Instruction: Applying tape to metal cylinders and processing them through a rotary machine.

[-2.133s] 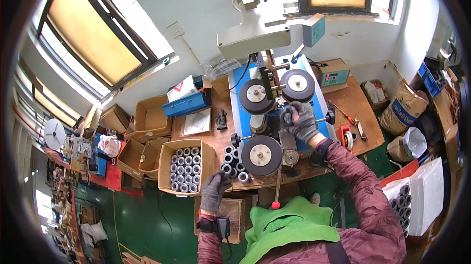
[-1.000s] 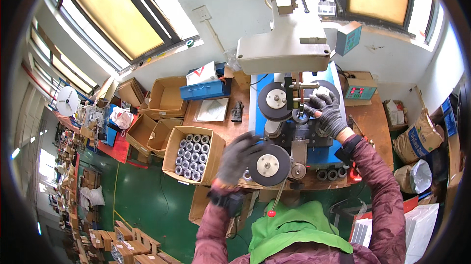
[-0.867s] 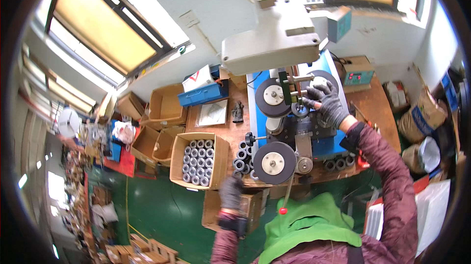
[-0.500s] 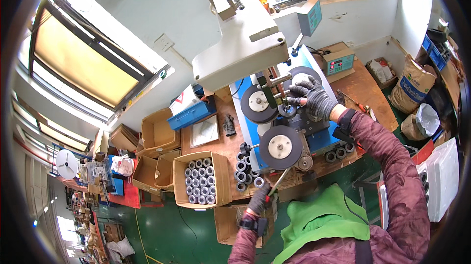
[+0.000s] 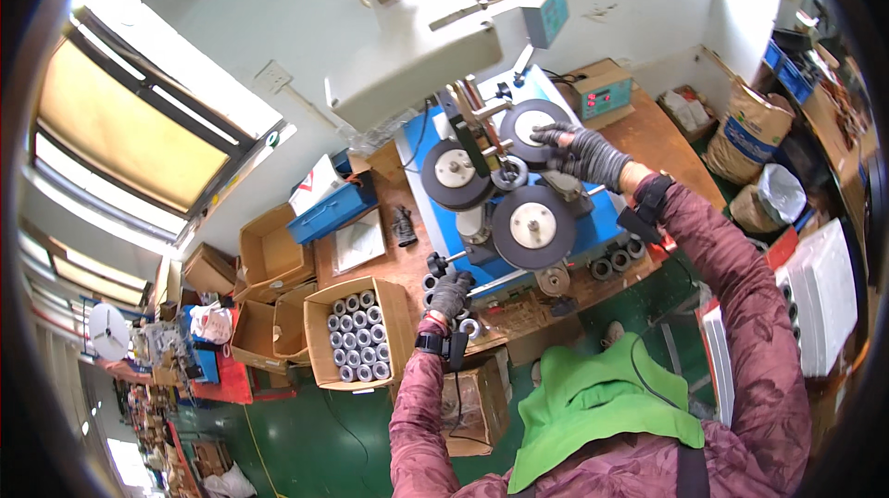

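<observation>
My left hand (image 5: 452, 294), in a dark glove, is closed around the end of a metal lever (image 5: 495, 286) at the machine's near left. Grey rings (image 5: 470, 327) are stacked close by that hand. Over the right side of the machine, my gloved right hand (image 5: 593, 157) has its fingers stretched out, their tips at the hub of the far dark wheel (image 5: 534, 130). A small dark ring (image 5: 509, 173) sits among this wheel, the left wheel (image 5: 455, 172) and the near wheel (image 5: 534, 227). No object shows in my right hand.
A carton of rings (image 5: 359, 336) stands left of the bench, near other cardboard boxes (image 5: 276, 243). A blue toolbox (image 5: 331, 209) and a loose glove (image 5: 404, 226) lie on the bench. A control box (image 5: 604, 95) stands behind right; more rings (image 5: 616, 260) line the front edge.
My left hand has swung the lever leftward and up toward the ring stack. The right hand has drawn a little away from the ring between the wheels. The whole view has shifted.
</observation>
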Motion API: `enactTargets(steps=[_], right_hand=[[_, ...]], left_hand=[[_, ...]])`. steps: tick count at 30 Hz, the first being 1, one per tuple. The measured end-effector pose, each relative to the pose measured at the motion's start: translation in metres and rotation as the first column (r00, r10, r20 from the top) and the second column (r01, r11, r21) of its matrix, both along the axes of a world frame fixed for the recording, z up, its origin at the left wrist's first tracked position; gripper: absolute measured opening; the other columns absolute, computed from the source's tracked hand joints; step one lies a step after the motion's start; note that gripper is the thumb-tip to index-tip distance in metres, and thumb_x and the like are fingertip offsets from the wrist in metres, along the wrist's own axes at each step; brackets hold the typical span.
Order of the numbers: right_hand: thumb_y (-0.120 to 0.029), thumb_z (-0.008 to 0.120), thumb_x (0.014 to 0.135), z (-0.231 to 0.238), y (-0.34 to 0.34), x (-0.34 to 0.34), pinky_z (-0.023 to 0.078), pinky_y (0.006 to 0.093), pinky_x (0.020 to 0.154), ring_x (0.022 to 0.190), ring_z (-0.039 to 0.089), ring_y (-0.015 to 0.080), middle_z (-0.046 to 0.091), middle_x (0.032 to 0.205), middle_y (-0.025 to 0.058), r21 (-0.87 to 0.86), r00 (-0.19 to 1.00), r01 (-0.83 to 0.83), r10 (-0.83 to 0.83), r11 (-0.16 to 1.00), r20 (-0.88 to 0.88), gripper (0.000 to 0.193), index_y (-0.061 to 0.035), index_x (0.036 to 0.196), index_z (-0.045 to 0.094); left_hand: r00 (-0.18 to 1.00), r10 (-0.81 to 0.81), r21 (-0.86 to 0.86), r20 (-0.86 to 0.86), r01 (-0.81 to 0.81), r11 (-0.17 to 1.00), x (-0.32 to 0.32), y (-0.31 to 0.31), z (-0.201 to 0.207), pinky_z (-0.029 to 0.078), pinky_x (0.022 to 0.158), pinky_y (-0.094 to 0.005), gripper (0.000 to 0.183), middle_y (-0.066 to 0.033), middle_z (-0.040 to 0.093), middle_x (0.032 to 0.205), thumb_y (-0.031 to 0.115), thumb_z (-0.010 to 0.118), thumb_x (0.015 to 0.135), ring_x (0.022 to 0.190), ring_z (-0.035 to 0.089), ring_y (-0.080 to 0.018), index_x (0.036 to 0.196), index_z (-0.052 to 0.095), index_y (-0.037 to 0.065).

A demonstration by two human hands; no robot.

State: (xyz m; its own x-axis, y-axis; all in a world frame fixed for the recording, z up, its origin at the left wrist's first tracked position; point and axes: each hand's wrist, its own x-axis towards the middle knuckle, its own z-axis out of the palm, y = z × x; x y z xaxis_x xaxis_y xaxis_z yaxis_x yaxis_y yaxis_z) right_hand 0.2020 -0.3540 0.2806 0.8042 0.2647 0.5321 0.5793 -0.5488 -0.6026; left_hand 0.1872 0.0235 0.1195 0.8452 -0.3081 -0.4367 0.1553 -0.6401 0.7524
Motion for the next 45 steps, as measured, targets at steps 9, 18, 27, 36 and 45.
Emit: enactTargets(steps=[9, 18, 27, 36, 45], right_hand=[[-0.013, 0.06, 0.081, 0.044, -0.096, -0.132, 0.049, 0.0321, 0.067, 0.075, 0.061, 0.0247, 0.061, 0.085, 0.0122, -0.393, 0.932, 0.334, -0.363, 0.857, -0.001, 0.02, -0.0037, 0.098, 0.059], [-0.01, 0.063, 0.076, 0.074, -0.076, -0.148, 0.049, 0.0338, 0.069, 0.076, 0.06, 0.0272, 0.061, 0.082, 0.0123, -0.388, 0.935, 0.345, -0.35, 0.854, 0.062, 0.016, -0.0024, 0.09, 0.06], [-0.025, 0.057, 0.084, 0.185, 0.017, -0.086, 0.047, 0.0322, 0.073, 0.08, 0.06, 0.0232, 0.061, 0.085, 0.0125, 0.053, 0.947, 0.295, -0.3, 0.954, 0.115, 0.022, -0.0069, 0.096, 0.061], [-0.016, 0.065, 0.077, 0.233, 0.063, 0.002, 0.046, 0.0295, 0.076, 0.085, 0.056, 0.017, 0.057, 0.089, 0.0081, 0.45, 0.99, -0.066, 0.003, 0.89, 0.138, 0.018, -0.0036, 0.09, 0.064], [-0.015, 0.052, 0.081, 0.202, 0.054, -0.031, 0.045, 0.0441, 0.062, 0.071, 0.057, 0.0383, 0.058, 0.075, 0.0197, 0.008, 0.894, 0.244, -0.228, 0.97, 0.386, 0.014, -0.0035, 0.088, 0.049]], left_hand=[[0.446, -0.034, 0.092, 0.894, -0.11, 0.99, -0.031, -0.011, -0.008, 0.041, 0.047, -0.0409, 0.013, -0.0129, 0.056, 0.059, 0.023, 0.052, 0.087, 0.053, 0.056, -0.0314, 0.087, 0.057, 0.011], [0.301, 0.052, -0.018, 0.952, -0.116, 0.993, -0.019, -0.017, -0.006, 0.041, 0.046, -0.0423, 0.009, -0.0127, 0.055, 0.06, 0.02, 0.055, 0.083, 0.054, 0.055, -0.0323, 0.081, 0.058, 0.012], [0.295, -0.041, 0.077, 0.954, -0.11, 0.991, -0.037, -0.01, -0.023, 0.041, 0.044, -0.0423, 0.008, -0.0109, 0.055, 0.057, 0.021, 0.056, 0.082, 0.05, 0.054, -0.0318, 0.08, 0.057, 0.014], [0.526, 0.111, -0.045, 0.843, -0.137, 0.99, -0.041, 0.0, 0.013, 0.045, 0.072, -0.0426, 0.037, -0.017, 0.06, 0.091, 0.03, 0.056, 0.081, 0.083, 0.058, -0.0326, 0.109, 0.052, 0.006], [0.368, 0.321, -0.257, 0.872, -0.213, 0.943, -0.091, 0.008, 0.134, 0.048, 0.071, -0.0333, 0.024, -0.0147, 0.061, 0.089, 0.017, 0.053, 0.087, 0.079, 0.061, -0.0242, 0.103, 0.054, -0.002]])
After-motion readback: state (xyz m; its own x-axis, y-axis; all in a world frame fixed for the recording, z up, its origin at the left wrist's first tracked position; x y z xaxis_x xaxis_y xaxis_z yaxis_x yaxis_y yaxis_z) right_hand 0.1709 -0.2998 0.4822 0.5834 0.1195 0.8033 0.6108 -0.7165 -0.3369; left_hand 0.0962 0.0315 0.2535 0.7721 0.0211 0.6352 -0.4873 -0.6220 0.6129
